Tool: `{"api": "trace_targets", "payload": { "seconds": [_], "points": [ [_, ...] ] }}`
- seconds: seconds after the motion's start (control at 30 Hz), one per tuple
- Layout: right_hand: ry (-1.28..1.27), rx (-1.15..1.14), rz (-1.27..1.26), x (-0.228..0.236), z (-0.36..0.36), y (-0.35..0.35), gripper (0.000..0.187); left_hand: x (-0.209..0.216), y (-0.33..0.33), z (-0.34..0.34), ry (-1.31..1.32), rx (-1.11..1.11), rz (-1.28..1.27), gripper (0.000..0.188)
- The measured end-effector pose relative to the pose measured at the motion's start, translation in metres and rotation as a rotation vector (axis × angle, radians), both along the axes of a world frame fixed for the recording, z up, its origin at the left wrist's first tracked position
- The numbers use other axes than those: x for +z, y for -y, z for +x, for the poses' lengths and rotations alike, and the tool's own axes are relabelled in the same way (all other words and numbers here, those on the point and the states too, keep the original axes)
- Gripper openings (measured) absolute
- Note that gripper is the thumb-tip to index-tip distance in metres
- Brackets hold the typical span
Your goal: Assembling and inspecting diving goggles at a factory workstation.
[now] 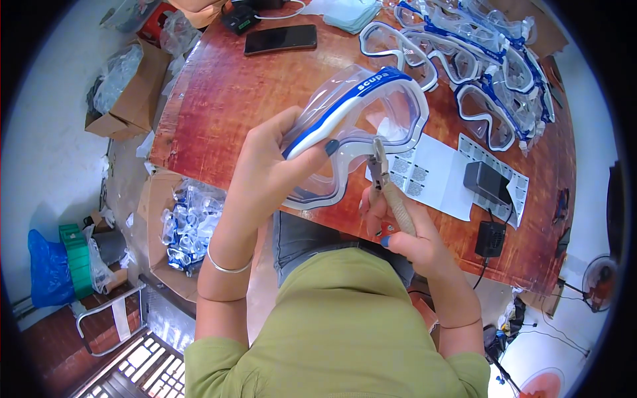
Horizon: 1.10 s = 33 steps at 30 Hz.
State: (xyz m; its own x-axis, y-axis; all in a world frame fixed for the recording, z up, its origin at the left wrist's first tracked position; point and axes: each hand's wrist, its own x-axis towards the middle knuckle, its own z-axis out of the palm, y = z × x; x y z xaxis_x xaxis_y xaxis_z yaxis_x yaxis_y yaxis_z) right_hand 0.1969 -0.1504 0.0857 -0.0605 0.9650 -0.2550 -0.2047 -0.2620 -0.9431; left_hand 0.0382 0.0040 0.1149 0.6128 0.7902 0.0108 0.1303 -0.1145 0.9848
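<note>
My left hand grips a diving mask by its left side, thumb on the front rim. The mask has a clear skirt, a white frame and a blue band along the top. In my right hand is a pair of pliers with wrapped, pale handles. The metal jaws of the pliers are at the mask's lower rim, near the nose part. Whether they bite on the rim cannot be made out. Both hands are above the table's near edge.
On the reddish wooden table lie many similar masks, a phone, printed label sheets and a black device with a charger. A carton of blue-and-clear parts stands below left. Another carton holds plastic bags.
</note>
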Motion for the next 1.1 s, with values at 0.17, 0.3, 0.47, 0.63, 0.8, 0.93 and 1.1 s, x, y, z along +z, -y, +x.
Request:
{"api": "trace_targets", "payload": {
  "seconds": [0.17,0.3,0.47,0.63,0.8,0.93,1.1],
  "points": [
    [0.224,-0.009,0.068,-0.001,-0.001,0.005,0.051,-0.008,-0.008,-0.006,0.025,-0.012,-0.009,0.020],
    [0.698,0.173,0.243,-0.005,0.027,0.034,0.048,-0.044,-0.026,-0.022,0.034,-0.113,0.100,0.027],
    [1.108,-0.212,-0.038,-0.041,0.070,0.087,0.038,-0.059,-0.043,-0.021,0.244,-0.258,0.414,0.041],
    [1.599,-0.409,-0.044,-0.071,0.088,0.111,0.033,-0.055,-0.040,-0.018,0.328,-0.242,0.354,0.044],
    [1.582,-0.443,0.010,-0.102,0.097,0.106,0.028,-0.038,-0.035,-0.037,0.089,0.105,0.284,0.043],
    [1.549,-0.481,0.006,-0.109,0.099,0.112,0.027,-0.039,-0.043,-0.034,0.197,-0.067,0.657,0.038],
    [1.550,-0.499,-0.019,-0.109,0.095,0.117,0.026,-0.045,-0.040,-0.036,0.280,-0.091,0.677,0.044]
  ]
}}
